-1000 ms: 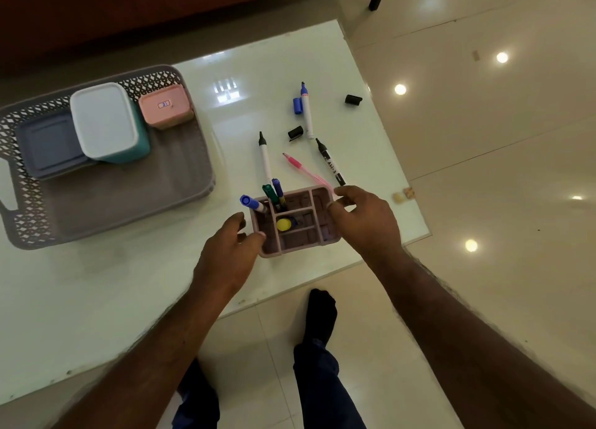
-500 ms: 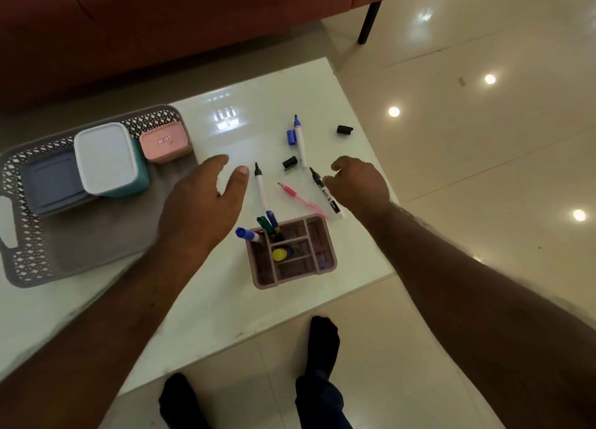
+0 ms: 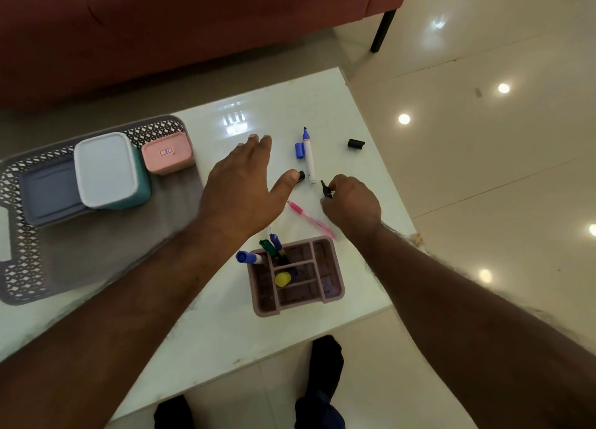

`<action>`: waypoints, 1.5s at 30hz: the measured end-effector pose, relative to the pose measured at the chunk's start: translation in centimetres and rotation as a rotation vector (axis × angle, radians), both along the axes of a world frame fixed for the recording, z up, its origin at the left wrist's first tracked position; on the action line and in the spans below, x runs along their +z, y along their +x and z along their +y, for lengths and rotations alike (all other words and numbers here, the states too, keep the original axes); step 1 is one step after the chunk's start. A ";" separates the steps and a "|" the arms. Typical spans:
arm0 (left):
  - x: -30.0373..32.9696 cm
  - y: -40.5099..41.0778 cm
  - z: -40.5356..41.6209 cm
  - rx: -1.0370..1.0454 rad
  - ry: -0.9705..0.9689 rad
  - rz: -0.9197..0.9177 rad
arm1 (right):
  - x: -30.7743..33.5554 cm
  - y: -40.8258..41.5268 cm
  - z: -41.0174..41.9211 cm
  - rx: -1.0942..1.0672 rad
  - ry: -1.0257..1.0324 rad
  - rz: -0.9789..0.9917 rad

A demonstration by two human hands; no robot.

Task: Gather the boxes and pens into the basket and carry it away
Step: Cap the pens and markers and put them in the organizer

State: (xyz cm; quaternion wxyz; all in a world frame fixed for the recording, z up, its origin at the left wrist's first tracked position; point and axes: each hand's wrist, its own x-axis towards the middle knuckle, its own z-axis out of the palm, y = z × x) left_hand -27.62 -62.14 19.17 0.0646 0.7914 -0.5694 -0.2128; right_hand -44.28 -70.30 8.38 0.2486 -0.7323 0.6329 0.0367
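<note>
Gleaming white table (image 3: 225, 316) stands on glossy tiles (image 3: 483, 203) before a red sofa (image 3: 193, 25).

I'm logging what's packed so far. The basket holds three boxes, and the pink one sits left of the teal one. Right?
Not quite. The head view shows three boxes in the basket, but the pink box sits right of the teal box; the grey box is on its left.
</note>
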 end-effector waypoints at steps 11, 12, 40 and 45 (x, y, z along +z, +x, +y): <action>0.2 -1.2 -1.1 -0.010 0.000 0.012 | 1.3 0.1 -4.2 -0.203 -0.252 -0.286; 0.2 -1.3 -1.1 -0.011 -0.002 0.015 | 1.2 0.1 -4.8 -0.179 -0.235 -0.260; -0.3 0.5 -1.1 0.064 -0.032 0.316 | 7.7 2.2 -0.7 -0.173 0.552 -1.044; 1.3 1.4 -0.1 0.047 -0.141 0.323 | 9.4 2.7 -0.5 -0.065 0.610 -1.031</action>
